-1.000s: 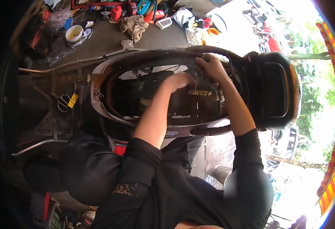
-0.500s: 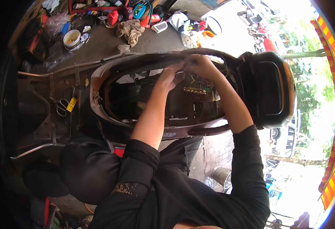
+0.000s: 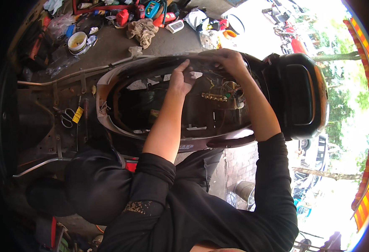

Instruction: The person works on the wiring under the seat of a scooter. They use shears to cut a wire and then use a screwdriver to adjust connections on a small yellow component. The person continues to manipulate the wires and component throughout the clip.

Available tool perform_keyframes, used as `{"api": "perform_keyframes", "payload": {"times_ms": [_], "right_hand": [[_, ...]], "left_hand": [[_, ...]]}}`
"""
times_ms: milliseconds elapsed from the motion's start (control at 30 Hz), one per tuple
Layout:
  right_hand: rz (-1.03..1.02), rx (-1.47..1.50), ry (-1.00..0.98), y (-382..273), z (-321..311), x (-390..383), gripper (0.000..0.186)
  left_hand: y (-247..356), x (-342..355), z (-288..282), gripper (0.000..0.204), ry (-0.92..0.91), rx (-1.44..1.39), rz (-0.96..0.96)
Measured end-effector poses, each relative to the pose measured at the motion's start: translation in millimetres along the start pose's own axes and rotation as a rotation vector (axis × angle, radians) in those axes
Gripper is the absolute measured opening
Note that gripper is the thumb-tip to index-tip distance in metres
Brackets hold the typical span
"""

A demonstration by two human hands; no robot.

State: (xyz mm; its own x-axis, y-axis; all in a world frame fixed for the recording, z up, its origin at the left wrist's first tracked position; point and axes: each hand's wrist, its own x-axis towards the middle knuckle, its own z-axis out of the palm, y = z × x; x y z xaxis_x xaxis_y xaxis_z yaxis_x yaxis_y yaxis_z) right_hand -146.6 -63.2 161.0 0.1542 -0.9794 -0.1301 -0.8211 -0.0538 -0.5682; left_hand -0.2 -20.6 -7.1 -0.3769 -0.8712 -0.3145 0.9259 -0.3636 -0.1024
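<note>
The scooter [image 3: 199, 115] runs lengthwise left to right, rear box [image 3: 302, 96] rightward; left hand [image 3: 182, 79] half-curled, right hand [image 3: 232, 64] at the far rim [image 3: 163, 61] (whether gripping, I cannot tell).

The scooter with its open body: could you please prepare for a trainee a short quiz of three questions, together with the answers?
1. True or false: the scissors lie on the footboard.
2. Which hand is nearer to the black rear box? A) left; B) right.
3. Fill in the colour: the bucket on the floor is ____ on its outside.

Key:
1. True.
2. B, the right hand.
3. White.
</note>
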Motion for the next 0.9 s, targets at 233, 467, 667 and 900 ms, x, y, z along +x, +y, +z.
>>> {"api": "perform_keyframes", "payload": {"times_ms": [233,467,667,900], "right_hand": [[0.069,-0.099,0.271,-9,-14,48,0.033],[-0.247,-0.049,0.093,-18,15,47,0.066],[-0.308,-0.434,-0.033,-8,18,11,0.037],[-0.166,-0.678,-0.211,-18,23,-39,0.052]], "left_hand": [[-19,19,-16,0.008,0.523,0.256,0.082],[-32,10,-5,0.004,0.302,0.64,0.033],[-39,19,-10,0.013,0.268,0.531,0.017],[-38,13,-3,0.015,0.154,0.436,-0.065]]}}
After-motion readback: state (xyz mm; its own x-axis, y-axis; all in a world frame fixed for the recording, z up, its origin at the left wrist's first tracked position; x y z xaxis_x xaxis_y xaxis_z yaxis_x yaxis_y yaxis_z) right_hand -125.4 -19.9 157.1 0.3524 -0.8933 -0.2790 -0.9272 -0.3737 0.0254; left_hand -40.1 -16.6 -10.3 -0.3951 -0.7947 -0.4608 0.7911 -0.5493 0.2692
